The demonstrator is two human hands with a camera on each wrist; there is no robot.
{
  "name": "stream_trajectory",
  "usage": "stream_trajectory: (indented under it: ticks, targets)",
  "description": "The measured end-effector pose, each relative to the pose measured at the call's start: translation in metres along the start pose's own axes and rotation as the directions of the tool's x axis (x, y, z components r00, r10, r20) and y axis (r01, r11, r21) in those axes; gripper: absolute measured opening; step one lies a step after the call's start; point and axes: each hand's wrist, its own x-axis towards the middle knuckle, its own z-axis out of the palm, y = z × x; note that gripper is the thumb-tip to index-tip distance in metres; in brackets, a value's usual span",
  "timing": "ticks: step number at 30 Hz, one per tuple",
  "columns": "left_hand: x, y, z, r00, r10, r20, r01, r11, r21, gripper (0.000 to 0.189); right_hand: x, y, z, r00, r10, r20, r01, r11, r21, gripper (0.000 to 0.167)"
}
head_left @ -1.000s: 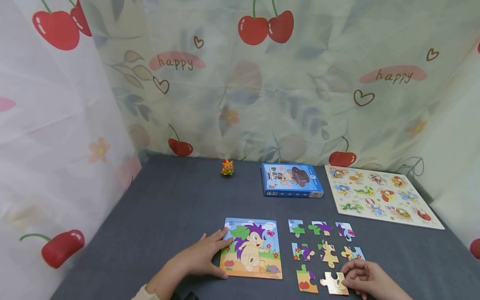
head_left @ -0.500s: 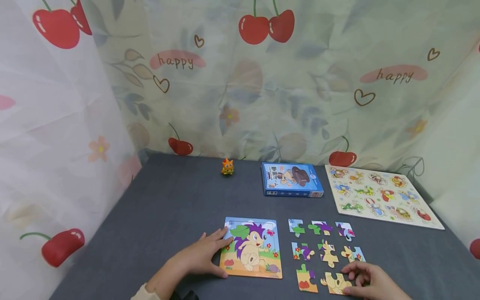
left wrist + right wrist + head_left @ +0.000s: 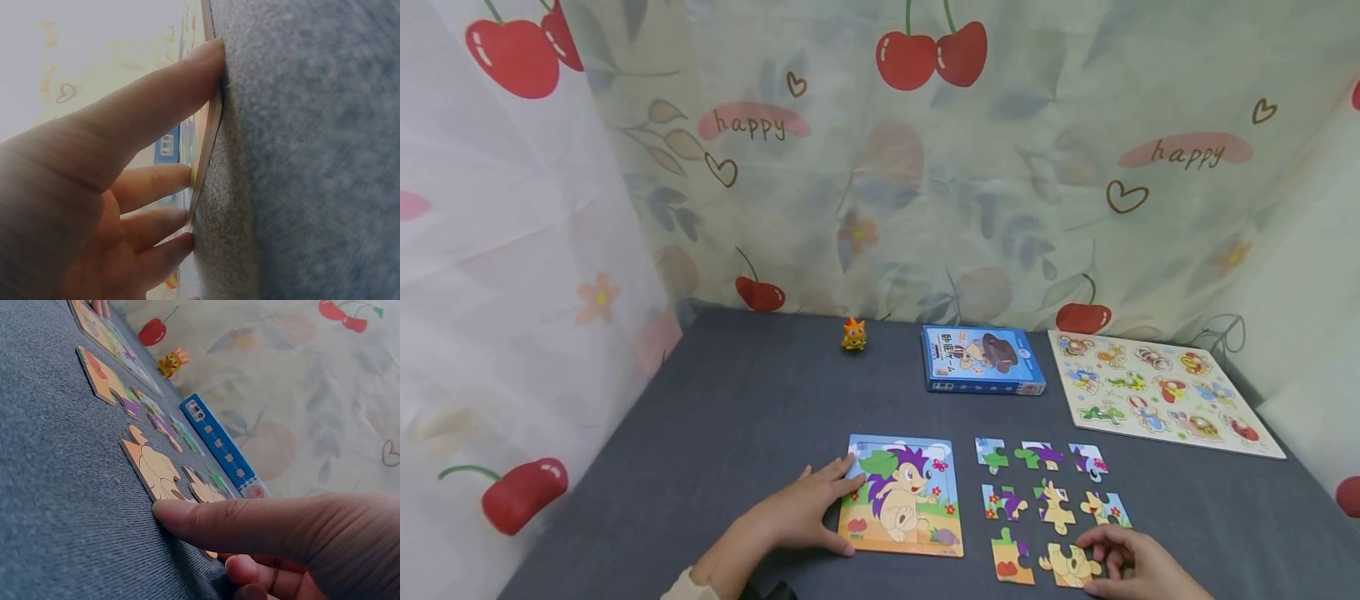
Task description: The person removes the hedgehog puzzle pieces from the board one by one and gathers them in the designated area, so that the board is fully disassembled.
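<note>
In the head view a square hedgehog puzzle board (image 3: 901, 496) lies flat on the dark table. My left hand (image 3: 805, 508) rests at its left side, fingers fairly straight over the left edge and the thumb at the near left corner. The left wrist view shows the thumb (image 3: 181, 81) against the board's edge. At the near right, my right hand (image 3: 1138, 562) pinches the right side of a beige jigsaw piece (image 3: 1067, 567) between thumb and index finger. That piece lies flat, and its right edge is partly covered by the thumb in the right wrist view.
Several other jigsaw pieces (image 3: 1056, 506) lie in loose rows right of the board. Behind them stand a blue game box (image 3: 983, 360) and a white insect puzzle board (image 3: 1165, 392). A small orange toy figure (image 3: 853, 334) sits at the back before the printed curtain (image 3: 820, 208).
The beige jigsaw piece, tilted and glinting a second ago, now lies flat and slightly turned. My right fingers have shifted a little on its edge. The left hand has stayed in place.
</note>
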Motion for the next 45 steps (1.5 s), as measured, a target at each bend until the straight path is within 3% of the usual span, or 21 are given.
stream_trajectory:
  ticks: [8, 15, 22, 28, 36, 45]
  targets:
    - [-0.001, -0.001, 0.000, 1.000, 0.006, 0.002, -0.006, 1.000, -0.006, 0.085, 0.008, -0.017, -0.007, 1.000, -0.014, 0.019, 0.014, 1.000, 0.024, 0.043]
    - [-0.002, -0.001, -0.001, 1.000, 0.012, 0.002, -0.012, 1.000, -0.007, 0.085, 0.035, -0.049, -0.007, 0.997, -0.074, 0.019, 0.075, 0.996, -0.040, 0.043]
    - [-0.002, 0.000, -0.001, 1.000, 0.021, 0.001, -0.020, 1.000, -0.001, 0.084, 0.071, -0.069, 0.008, 0.993, -0.107, 0.043, 0.111, 0.989, -0.098, 0.041]
    - [-0.002, 0.000, -0.001, 1.000, 0.019, 0.001, -0.019, 1.000, -0.001, 0.085, 0.093, -0.084, 0.022, 0.987, -0.151, 0.055, 0.155, 0.985, -0.079, 0.043]
    - [-0.001, 0.000, -0.001, 1.000, 0.015, -0.004, -0.015, 1.000, 0.002, 0.085, 0.115, -0.097, 0.039, 0.982, -0.174, 0.071, 0.181, 0.977, -0.114, 0.040]
    - [-0.001, 0.001, -0.001, 1.000, 0.015, -0.008, -0.015, 1.000, 0.006, 0.085, 0.125, -0.105, 0.060, 0.976, -0.169, 0.135, 0.180, 0.981, -0.070, 0.032]
